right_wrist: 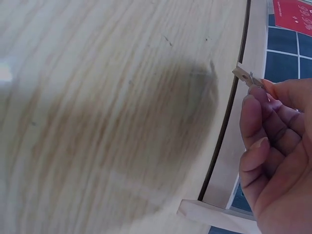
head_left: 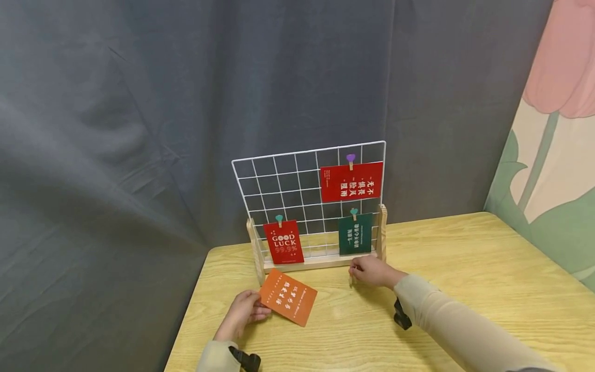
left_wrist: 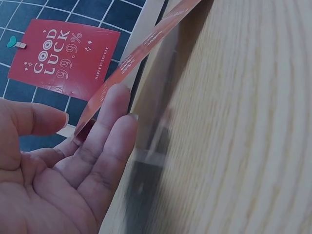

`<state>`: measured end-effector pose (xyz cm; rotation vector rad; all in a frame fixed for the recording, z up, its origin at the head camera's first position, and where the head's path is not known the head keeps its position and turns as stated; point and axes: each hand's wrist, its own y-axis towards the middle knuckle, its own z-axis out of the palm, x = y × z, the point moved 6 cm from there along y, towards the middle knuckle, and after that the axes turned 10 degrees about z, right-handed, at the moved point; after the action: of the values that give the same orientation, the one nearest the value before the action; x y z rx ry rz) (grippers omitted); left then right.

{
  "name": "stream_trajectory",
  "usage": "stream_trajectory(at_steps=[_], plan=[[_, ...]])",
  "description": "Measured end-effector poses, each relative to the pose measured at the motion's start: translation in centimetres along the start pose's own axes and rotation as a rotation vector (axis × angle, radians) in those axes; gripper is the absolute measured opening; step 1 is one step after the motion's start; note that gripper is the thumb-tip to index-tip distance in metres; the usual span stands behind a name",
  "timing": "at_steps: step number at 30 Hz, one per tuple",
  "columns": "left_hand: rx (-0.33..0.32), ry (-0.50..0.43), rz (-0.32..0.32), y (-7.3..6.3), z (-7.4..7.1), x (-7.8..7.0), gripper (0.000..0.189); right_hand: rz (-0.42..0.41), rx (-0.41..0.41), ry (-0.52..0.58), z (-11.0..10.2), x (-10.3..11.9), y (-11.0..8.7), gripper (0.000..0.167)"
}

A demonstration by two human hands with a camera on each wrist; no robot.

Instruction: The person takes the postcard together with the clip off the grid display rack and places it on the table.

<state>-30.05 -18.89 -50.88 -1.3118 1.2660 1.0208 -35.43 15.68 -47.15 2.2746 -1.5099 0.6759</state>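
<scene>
My left hand [head_left: 245,310] holds an orange card [head_left: 289,298] with white lettering by its left edge, tilted above the table in front of the rack. In the left wrist view the card stands nearly edge-on behind the fingertips. Between thumb and fingers my right hand [head_left: 373,270] pinches a small wooden clothespin [right_wrist: 245,75], its metal spring visible and its far end covered by the fingers. That hand is close in front of the base of a white wire grid rack [head_left: 297,178], just below a dark green card [head_left: 355,235].
A red "GOOD LUCK" card [head_left: 284,243] hangs low at the rack's left, under a teal heart clip [head_left: 279,219]. Another red card [head_left: 351,182] hangs sideways at upper right under a purple heart clip [head_left: 350,158]. The wooden table [head_left: 446,248] meets a grey curtain [head_left: 302,77] behind.
</scene>
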Motion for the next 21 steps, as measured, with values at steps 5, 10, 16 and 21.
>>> stream_trajectory(at_steps=[5,10,16,21], plan=[[0.018,0.01,0.016,0.0,-0.1,-0.1,0.029,0.024,0.012,0.013,0.3,-0.2,-0.1,0.016],[0.006,0.017,-0.004,0.0,-0.2,0.1,0.028,0.016,0.023,0.015,0.6,-0.4,-0.3,0.016],[-0.008,0.037,-0.006,0.2,-0.3,0.3,0.028,-0.004,0.012,0.039,0.6,-0.8,-0.2,0.017],[-0.022,0.066,-0.009,0.2,-0.4,0.2,0.026,-0.012,0.007,0.036,0.6,-1.1,-0.2,0.018]])
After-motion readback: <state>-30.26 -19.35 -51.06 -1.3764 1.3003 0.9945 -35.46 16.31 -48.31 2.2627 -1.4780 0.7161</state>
